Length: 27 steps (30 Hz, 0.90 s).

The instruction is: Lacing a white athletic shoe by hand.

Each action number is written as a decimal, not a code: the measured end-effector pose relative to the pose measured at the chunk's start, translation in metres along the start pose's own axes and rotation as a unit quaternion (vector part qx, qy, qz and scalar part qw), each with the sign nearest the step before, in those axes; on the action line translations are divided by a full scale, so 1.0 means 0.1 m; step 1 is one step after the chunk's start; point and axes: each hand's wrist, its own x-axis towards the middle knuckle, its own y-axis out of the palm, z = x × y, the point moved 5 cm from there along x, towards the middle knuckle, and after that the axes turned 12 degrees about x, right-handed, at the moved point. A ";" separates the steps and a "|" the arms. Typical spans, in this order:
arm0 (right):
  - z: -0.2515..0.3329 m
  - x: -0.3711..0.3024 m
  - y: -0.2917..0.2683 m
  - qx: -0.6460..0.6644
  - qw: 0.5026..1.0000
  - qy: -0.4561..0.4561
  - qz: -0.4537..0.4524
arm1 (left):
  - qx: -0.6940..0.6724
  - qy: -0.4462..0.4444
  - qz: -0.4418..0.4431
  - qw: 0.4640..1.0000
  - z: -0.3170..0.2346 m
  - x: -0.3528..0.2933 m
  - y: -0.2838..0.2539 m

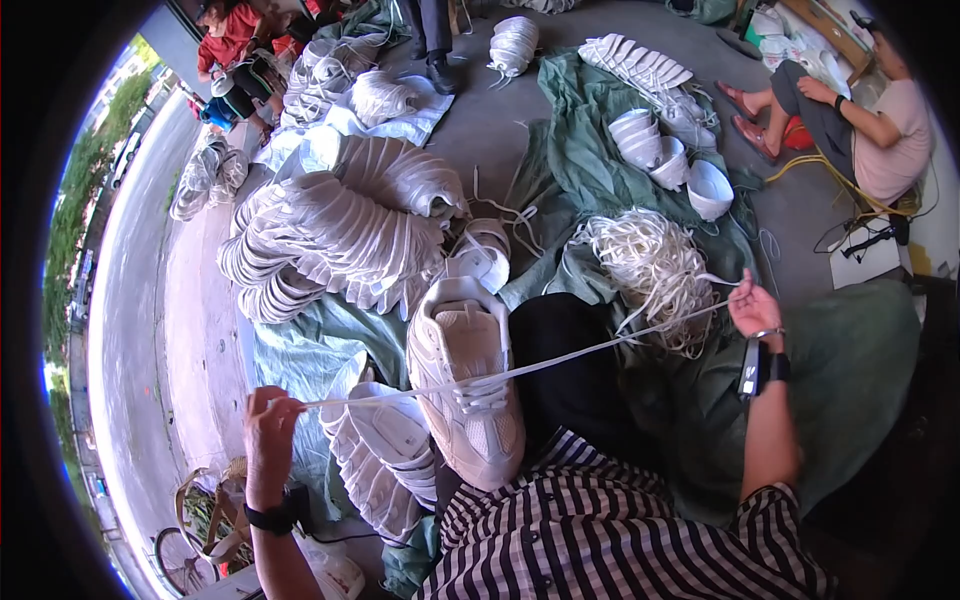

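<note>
Left hand (272, 410) and right hand (754, 306), fingers pinched on a lace (570, 356), hold it taut across the shoe (445, 360) before the striped shirt (560, 535); beyond, green sheets (572, 150) and heaped uppers (350, 225) cover the grey floor (480, 120), with a road (140, 300) outside.

- Cloth shirt in black-and-white stripes (570, 545); stripe direction varies.
- Right sleeve of matching striped cloth (775, 515), loose-edged.
- Black band, left wrist (268, 518).
- Slim silver-coloured bracelet, right wrist (768, 332).
- Black strap, same wrist (779, 366), with flat, pale-faced rectangular device (750, 368).
- Plain black legwear (558, 350).
</note>
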 end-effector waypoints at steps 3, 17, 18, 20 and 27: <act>1.31 0.50 -0.77 0.031 0.996 -0.011 0.086 | 0.083 -0.067 0.015 0.994 0.72 -0.05 0.19; -1.47 -0.60 0.98 -0.488 0.853 -0.053 0.180 | -0.552 -0.589 -0.216 0.549 3.30 -1.76 0.87; -1.87 -0.83 1.19 -0.512 0.815 -0.015 0.271 | -0.519 -0.598 -0.212 0.573 3.58 -2.04 0.73; -2.36 -1.33 1.45 -0.564 0.740 -0.004 0.366 | -0.468 -0.623 -0.276 0.563 3.47 -1.99 0.69; -2.83 -1.56 1.43 -0.647 0.575 -0.174 0.470 | -0.504 -0.405 -0.038 0.761 1.03 -0.60 0.79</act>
